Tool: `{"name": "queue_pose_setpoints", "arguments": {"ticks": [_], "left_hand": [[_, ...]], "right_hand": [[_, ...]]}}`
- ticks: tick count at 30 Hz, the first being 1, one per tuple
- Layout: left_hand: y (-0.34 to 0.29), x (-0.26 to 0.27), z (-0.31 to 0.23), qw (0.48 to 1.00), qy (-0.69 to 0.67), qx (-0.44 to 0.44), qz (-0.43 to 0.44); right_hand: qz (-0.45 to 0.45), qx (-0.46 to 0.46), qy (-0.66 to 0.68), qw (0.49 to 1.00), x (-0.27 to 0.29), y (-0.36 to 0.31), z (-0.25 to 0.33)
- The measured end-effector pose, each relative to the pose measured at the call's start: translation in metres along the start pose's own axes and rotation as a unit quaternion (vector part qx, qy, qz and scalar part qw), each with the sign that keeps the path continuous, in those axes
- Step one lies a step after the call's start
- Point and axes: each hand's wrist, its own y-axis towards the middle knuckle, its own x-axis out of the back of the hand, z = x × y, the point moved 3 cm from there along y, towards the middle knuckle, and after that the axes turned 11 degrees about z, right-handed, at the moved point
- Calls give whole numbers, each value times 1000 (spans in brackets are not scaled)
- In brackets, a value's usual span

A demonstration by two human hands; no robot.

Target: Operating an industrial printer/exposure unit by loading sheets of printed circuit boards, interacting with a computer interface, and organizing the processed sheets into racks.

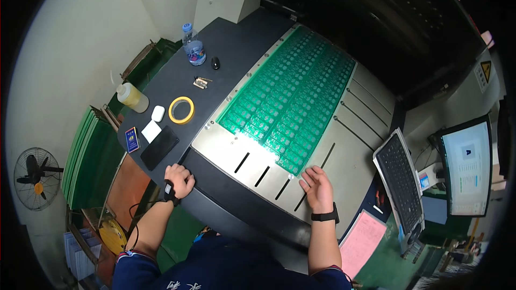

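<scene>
A large green printed circuit board panel (293,94), covered in rows of repeated patterns, lies flat on a silvery metal plate with slots (231,156). My right hand (318,189) is over the plate beside the panel's near corner, palm turned partly up. Its fingers are loosely stretched and hold nothing. My left hand (180,181) rests on the dark table's near edge, left of the plate, with its fingers curled in. Nothing shows in it. A black phone (159,147) lies just beyond that hand.
On the dark table (236,43) at left are a yellow tape roll (172,111), a water bottle (194,51), a white case (157,113) and a blue box (132,139). A keyboard (399,180) and monitor (466,166) stand at right, near a pink sheet (364,239).
</scene>
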Motion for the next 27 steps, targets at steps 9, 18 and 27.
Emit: {"name": "queue_pose_setpoints", "arguments": {"ticks": [9, 18, 27], "left_hand": [[-4, -3, 5, 999, -18, 7, -36], [-8, -7, 8, 999, -27, -11, -28], [-7, -11, 10, 998, -47, -22, -41]], "right_hand": [[-30, -18, -61, 998, -24, 11, -4], [-100, -25, -101, 990, -33, 27, -18], [-170, 82, -177, 966, -27, 32, 6]]}}
